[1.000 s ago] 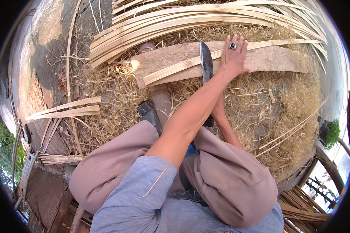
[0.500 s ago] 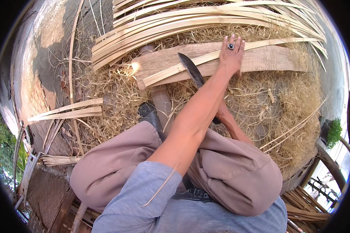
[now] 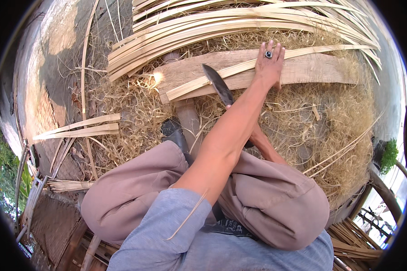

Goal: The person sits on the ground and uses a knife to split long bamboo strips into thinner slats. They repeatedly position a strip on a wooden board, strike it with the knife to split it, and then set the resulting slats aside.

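My left hand (image 3: 269,65), with a dark-stoned ring on one finger, lies palm down with fingers stretched out. It presses on a pale split bamboo strip (image 3: 199,85), which slants across a wide wooden board (image 3: 314,67). My arms cross, the left forearm passing over the right. Mostly hidden beneath it, my right hand (image 3: 254,137) is closed on a large knife (image 3: 218,82). The dark, broad blade points up and left, lying over the strip between its left end and my left hand. Part of the handle shows below my forearm.
Many bamboo strips (image 3: 203,34) lie in a fanned pile beyond the board. Curly shavings (image 3: 135,108) surround it. Two short strips (image 3: 83,130) lie at the left. A round pole (image 3: 187,119) runs under the board's left part. My bent knees (image 3: 135,180) are close in front.
The knife and my right hand have shifted slightly left along the strip. My left hand, the strip and the board stay where they were.
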Demonstrator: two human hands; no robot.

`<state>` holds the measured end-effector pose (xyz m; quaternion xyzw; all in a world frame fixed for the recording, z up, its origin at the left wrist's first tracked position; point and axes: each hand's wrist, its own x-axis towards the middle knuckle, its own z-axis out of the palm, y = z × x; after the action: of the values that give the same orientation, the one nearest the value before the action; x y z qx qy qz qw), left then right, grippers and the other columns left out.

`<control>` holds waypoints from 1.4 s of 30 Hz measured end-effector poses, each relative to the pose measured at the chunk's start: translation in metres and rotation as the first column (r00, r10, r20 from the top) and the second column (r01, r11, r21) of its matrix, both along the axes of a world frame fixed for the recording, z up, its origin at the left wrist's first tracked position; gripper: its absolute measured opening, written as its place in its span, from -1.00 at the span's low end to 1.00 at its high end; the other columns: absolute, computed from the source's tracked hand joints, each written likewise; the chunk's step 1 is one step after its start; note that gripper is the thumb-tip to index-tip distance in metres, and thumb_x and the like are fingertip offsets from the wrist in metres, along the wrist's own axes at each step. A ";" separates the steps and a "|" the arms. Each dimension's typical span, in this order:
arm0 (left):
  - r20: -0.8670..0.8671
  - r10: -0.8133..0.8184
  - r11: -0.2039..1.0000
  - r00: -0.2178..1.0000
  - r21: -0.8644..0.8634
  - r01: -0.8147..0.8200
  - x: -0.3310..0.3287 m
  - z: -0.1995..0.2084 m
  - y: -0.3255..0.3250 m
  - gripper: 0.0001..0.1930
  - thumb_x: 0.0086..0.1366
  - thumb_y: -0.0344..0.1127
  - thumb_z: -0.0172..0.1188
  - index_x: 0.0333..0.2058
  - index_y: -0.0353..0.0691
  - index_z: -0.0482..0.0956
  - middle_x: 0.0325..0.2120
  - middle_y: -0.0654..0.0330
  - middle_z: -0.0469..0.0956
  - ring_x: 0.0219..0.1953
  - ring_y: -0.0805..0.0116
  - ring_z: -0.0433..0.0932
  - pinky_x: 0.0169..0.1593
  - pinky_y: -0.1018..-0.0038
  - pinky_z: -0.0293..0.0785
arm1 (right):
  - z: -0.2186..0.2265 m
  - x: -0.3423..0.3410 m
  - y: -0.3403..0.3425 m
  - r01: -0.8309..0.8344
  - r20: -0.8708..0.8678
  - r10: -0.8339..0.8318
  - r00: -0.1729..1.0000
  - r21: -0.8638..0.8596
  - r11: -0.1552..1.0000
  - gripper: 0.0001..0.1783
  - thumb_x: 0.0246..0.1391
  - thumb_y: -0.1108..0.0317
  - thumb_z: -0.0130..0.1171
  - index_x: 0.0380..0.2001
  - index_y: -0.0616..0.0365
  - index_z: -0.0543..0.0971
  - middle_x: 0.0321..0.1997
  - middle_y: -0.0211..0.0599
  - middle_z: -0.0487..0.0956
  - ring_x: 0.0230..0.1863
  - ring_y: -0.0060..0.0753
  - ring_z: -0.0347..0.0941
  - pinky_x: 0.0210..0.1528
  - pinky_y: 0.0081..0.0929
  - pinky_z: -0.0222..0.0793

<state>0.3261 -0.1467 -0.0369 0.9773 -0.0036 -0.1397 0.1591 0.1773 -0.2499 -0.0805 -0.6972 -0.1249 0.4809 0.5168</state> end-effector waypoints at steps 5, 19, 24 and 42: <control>0.020 0.000 1.000 1.000 0.001 0.000 -0.001 0.000 -0.001 0.52 -0.22 0.26 0.62 0.54 -0.18 -0.25 0.57 0.03 -0.24 0.59 -0.05 -0.42 0.56 -0.02 -0.59 | 0.003 -0.044 0.018 0.089 0.327 -0.102 0.940 0.053 0.995 -0.55 0.27 -0.04 0.34 -0.41 0.12 0.52 -0.54 -0.48 0.41 -0.51 -0.56 0.27 -0.47 -0.43 0.20; 0.038 0.006 1.000 0.999 0.023 -0.007 0.001 0.001 -0.002 0.53 -0.22 0.29 0.61 0.54 -0.17 -0.25 0.57 0.04 -0.24 0.59 -0.03 -0.40 0.57 0.00 -0.58 | 0.056 -0.036 0.043 -0.199 0.335 0.222 0.916 -0.101 0.975 -0.63 0.35 -0.01 0.23 -0.28 0.10 0.61 -0.43 -0.38 0.50 -0.39 -0.48 0.41 -0.31 -0.43 0.40; 0.049 0.007 1.000 0.999 0.021 -0.009 -0.001 -0.001 -0.001 0.53 -0.22 0.30 0.61 0.54 -0.17 -0.25 0.57 0.04 -0.23 0.59 -0.03 -0.40 0.57 0.00 -0.59 | 0.052 -0.035 0.055 0.091 -0.340 -0.093 0.936 -0.023 0.996 -0.63 0.34 0.04 0.26 -0.41 0.09 0.53 -0.55 -0.46 0.41 -0.47 -0.49 0.34 -0.35 -0.38 0.33; -0.059 -0.100 0.916 0.993 -0.396 0.068 0.019 0.100 0.171 -0.45 0.41 0.10 0.20 0.01 -0.34 0.68 -0.11 -0.14 0.69 -0.06 0.05 0.68 0.05 0.13 0.62 | 0.054 -0.001 -0.032 0.419 -0.178 -0.405 0.897 0.045 0.907 -0.55 0.31 0.29 0.19 0.19 0.17 0.40 -0.14 -0.03 0.65 -0.20 -0.48 0.59 -0.15 -0.42 0.59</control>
<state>0.3448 0.0244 0.0635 0.9182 -0.0675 -0.1807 0.3461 0.1766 -0.2818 -0.0262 -0.6438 0.0490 0.4107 0.6438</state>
